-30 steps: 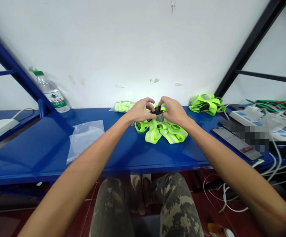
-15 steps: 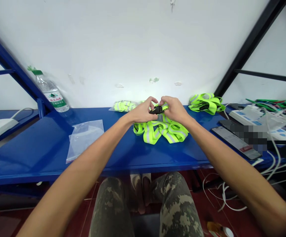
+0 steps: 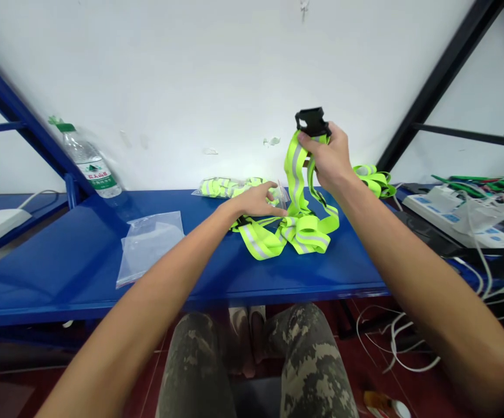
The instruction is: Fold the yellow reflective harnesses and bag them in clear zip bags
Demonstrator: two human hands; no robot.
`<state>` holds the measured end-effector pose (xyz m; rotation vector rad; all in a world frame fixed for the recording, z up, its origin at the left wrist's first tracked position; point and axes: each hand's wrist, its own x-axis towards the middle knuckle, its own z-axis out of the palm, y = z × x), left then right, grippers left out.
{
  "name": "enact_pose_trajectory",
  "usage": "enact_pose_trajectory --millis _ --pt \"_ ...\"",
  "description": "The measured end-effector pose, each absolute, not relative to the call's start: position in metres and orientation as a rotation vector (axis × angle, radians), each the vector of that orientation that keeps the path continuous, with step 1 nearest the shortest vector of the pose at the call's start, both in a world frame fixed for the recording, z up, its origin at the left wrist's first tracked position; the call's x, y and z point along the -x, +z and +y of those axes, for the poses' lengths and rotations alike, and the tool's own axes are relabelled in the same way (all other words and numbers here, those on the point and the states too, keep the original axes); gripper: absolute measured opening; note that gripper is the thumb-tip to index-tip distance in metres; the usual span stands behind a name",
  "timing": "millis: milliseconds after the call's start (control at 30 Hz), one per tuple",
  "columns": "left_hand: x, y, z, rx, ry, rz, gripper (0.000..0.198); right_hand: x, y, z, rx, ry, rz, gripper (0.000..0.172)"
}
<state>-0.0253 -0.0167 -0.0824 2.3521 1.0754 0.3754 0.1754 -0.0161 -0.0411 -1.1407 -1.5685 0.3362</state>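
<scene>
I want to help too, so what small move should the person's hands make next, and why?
Probably the left hand should take the neon reflective strap below the black plastic buckle. The right hand holds it up alone, the rest of the strap lies bunched on the blue shelf, and the open left hand is close by.

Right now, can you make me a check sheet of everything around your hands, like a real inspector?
surface: glossy blue metal shelf
job's things: neon yellow reflective strap in a loose heap, with its black plastic buckle held up
clutter: clear plastic bag, water bottle, bagged neon straps
hands: right hand holds strap and buckle up; left hand open, over the strap
cables: white cables by a white power strip
surroundings: white wall, black shelf post, camouflage trousers
</scene>
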Motion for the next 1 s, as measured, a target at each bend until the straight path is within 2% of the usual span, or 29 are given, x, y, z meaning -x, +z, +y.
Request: enact_pose_trajectory --millis 67,167,367,533,733,867,1000 --pt "0.008 -0.087 -0.019 -2.293 0.32 0.974 0.107 -0.164 -0.025 -0.021 1.089 0.362 -1.568 0.055" --pt "-0.01 -0.095 -0.021 -2.317 0.234 0.959 0.098 -0.154 -0.004 -0.035 1.006 0.41 -1.515 0.057" --pt "-0.014 -0.103 -0.017 -2.428 0.151 1.251 0.094 -0.174 0.019 -0.059 0.838 0.451 -1.293 0.039" --pt "-0.014 -0.103 -0.014 -2.43 0.179 1.294 0.071 -0.191 0.018 -0.072 0.778 0.463 -1.271 0.032" --pt "-0.016 -0.096 -0.007 -2.12 0.609 1.417 0.026 -0.192 0.004 -0.072 0.691 0.58 -1.282 0.027" --pt "-0.008 -0.082 0.01 -1.909 1.002 1.491 0.019 -0.203 -0.01 -0.071 0.699 0.693 -1.503 0.029" --pt "0.006 -0.055 0.018 -1.662 1.286 1.346 0.016 -0.217 -0.024 -0.075 0.962 0.872 -1.805 0.038"
